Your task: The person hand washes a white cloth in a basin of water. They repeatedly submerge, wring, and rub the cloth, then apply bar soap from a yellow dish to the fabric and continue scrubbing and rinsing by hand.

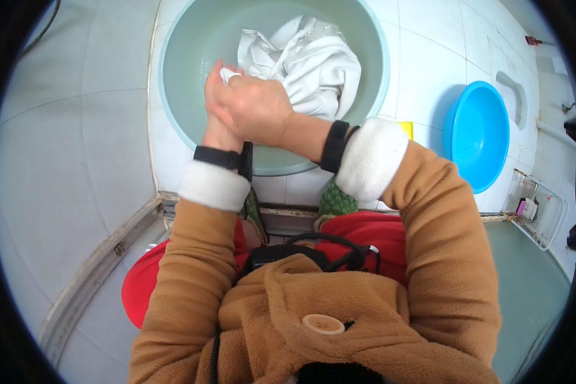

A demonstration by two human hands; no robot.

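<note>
A large pale green basin (182,96) stands before me with water in it. A wet white cloth (317,72) lies bunched in the basin, partly above the water. Over the basin's near left part my two hands meet. My right hand (261,108) is closed in a fist around a twisted end of the cloth. My left hand (216,105) is pressed against it from the left, its fingers partly hidden, with a bit of white cloth showing between the two hands. Whether the left fingers also grip the cloth is not clear.
To the right a bright blue basin (480,137) stands on the white tiled floor, near a squat toilet (511,98). A yellow object (406,129) shows beside my right sleeve. A wire rack (540,209) is at the far right. A door track (101,259) runs along the lower left.
</note>
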